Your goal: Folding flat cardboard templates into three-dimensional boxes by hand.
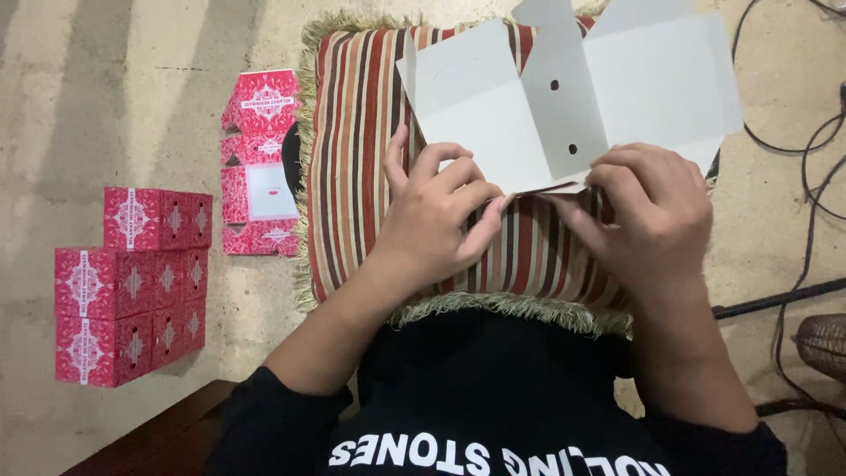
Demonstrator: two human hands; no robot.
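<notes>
My left hand (436, 220) and right hand (652, 216) both pinch the near edge of a flat, unfolded box blank (573, 97), its plain white side up, with fingers (483, 231) pressed together on the card at its lower fold. The blank lies over a striped fringed cushion (361, 176) on my lap, well above the floor (132, 106). To my left on the floor, a flat red patterned blank (260, 167) lies beside the cushion, and a stack of folded red boxes (132, 282) stands further out.
</notes>
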